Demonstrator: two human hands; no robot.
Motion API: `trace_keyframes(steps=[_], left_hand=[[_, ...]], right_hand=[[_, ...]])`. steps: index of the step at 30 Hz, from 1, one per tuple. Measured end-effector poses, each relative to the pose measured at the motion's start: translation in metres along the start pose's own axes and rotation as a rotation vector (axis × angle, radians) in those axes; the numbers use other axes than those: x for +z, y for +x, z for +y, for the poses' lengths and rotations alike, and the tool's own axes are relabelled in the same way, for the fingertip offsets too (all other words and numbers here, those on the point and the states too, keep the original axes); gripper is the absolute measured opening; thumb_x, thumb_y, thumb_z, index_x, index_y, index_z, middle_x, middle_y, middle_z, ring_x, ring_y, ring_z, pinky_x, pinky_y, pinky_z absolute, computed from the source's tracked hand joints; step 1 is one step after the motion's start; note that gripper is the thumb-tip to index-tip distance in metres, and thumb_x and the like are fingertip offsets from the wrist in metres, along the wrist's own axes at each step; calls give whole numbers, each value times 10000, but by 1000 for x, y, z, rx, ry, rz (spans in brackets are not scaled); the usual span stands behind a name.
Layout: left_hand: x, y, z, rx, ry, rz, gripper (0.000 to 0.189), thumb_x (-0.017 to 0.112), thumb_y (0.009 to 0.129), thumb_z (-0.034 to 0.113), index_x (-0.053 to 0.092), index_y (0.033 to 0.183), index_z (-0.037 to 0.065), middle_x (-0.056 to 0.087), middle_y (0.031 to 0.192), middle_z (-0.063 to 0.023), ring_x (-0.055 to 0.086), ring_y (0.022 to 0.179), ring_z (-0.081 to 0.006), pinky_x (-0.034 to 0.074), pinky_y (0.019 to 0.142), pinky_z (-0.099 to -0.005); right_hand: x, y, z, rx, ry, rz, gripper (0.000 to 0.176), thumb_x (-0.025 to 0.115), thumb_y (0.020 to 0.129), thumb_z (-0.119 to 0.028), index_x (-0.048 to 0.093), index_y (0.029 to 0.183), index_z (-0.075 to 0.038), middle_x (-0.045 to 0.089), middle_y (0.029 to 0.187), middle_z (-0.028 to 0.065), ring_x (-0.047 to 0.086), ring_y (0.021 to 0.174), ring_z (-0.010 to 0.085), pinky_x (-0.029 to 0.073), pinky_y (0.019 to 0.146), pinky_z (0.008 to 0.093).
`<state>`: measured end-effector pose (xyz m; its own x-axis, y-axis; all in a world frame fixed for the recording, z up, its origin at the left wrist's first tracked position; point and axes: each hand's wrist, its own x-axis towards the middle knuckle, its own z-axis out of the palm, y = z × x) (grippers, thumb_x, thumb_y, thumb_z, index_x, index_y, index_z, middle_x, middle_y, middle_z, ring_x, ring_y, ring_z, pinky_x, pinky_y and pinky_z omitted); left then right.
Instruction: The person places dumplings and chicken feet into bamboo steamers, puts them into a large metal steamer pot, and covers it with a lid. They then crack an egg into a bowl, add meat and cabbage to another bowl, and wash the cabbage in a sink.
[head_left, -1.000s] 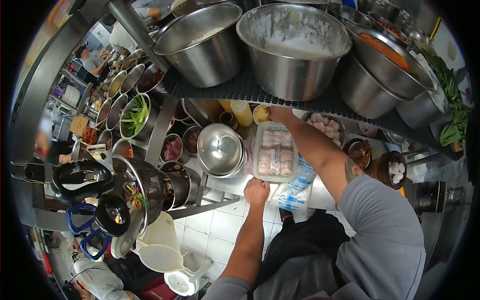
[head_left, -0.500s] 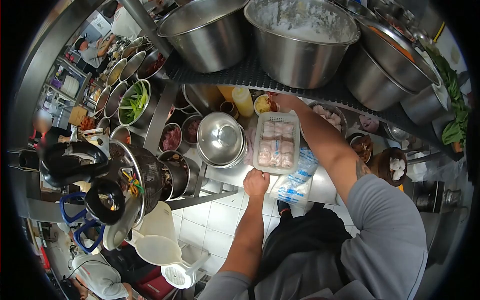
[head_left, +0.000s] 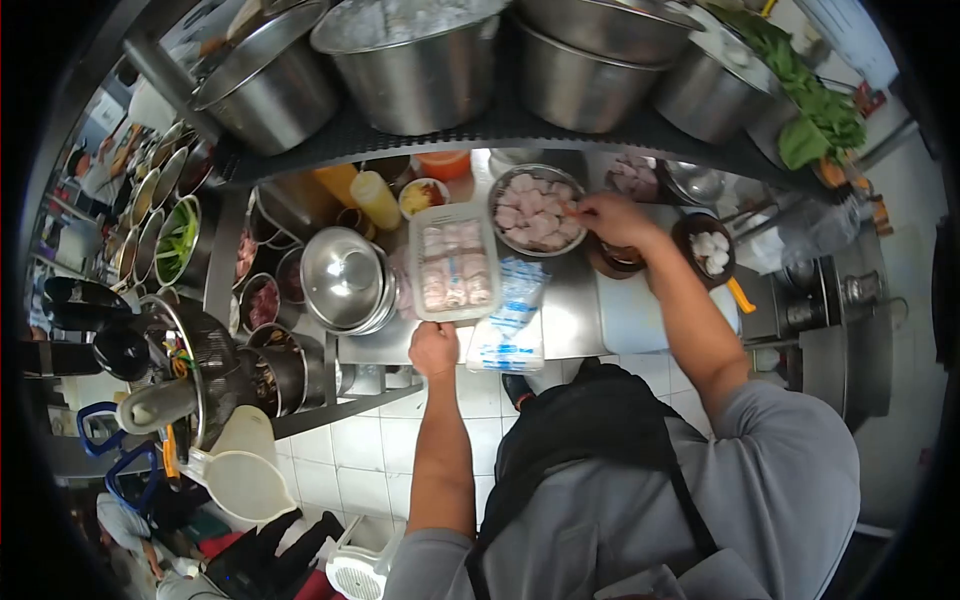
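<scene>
My left hand [head_left: 435, 348] is closed at the near edge of a white plastic tray [head_left: 487, 236] that holds wrapped pale meat rolls [head_left: 456, 268]; whatever its fingers hold is hidden. My right hand [head_left: 613, 220] reaches over the right rim of a steel bowl with pale raw meat pieces [head_left: 538, 210]. Its fingers pinch a small red-orange piece [head_left: 571, 209], too small to identify. Plastic bags with blue print [head_left: 508, 338] lie right of the tray, and stacked steel bowls [head_left: 342, 275] stand to its left.
Large steel pots [head_left: 415, 80] line the overhead shelf [head_left: 480, 140]. A yellow squeeze bottle [head_left: 375, 200] and a small bowl of yellow and red food [head_left: 423, 197] stand behind the tray. At right are a white cutting board [head_left: 635, 315] and a dark bowl with white pieces [head_left: 708, 250]. Co-workers appear at left.
The view has shifted to the right. My right hand has moved from behind the tray, near the small yellow-and-red bowl, to the meat bowl's right rim. My left hand stays at the tray's near edge.
</scene>
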<state>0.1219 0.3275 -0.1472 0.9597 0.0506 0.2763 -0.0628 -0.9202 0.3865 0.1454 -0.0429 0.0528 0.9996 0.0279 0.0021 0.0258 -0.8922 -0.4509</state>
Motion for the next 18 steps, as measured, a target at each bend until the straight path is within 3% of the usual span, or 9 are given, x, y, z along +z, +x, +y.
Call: trace_keyframes(steps=[3,8,9,13,16,18], left_hand=[[0,-2,0,-21,-2,-14,314,573,851,338,625,704,65,644,744,-136,623,736,-347,485,668,-488],[-1,-2,1,-15,-11,-23,328,552,863,342,625,727,53,654,771,-164,626,760,-369,479,695,-510],[-4,-2,-1,15,-20,-29,293,554,889,285,645,786,27,661,775,-160,636,741,-332,494,694,-459],[-22,-8,4,-341,-705,230,161,566,919,117,649,927,-20,654,770,-126,588,697,-204,486,677,-323],[-52,-30,55,-213,-754,334,183,564,940,135,620,985,-33,648,871,-100,583,796,-172,481,746,-312],[-70,-50,119,-107,-887,185,178,582,957,148,623,996,-20,649,920,-93,577,824,-171,478,782,-296]], right_hand=[[-40,-38,39,190,-217,-124,193,625,843,-198,717,934,-55,687,979,173,651,934,337,502,803,434],[-43,-48,80,181,-350,-189,186,592,814,-134,724,904,-39,687,1027,187,650,1000,337,511,845,426],[-43,-49,77,183,-369,-191,185,595,810,-131,727,902,-39,687,1033,186,644,1020,337,510,855,422],[-36,-55,82,163,-395,-179,184,608,795,-116,735,906,-42,681,1087,167,606,1105,325,458,954,421],[-40,-57,92,106,-391,-156,162,645,795,-131,731,914,-63,660,1121,154,595,1123,308,457,964,408],[-45,-64,91,61,-376,-72,172,661,798,-135,722,945,-71,641,1144,146,579,1139,307,454,973,399]])
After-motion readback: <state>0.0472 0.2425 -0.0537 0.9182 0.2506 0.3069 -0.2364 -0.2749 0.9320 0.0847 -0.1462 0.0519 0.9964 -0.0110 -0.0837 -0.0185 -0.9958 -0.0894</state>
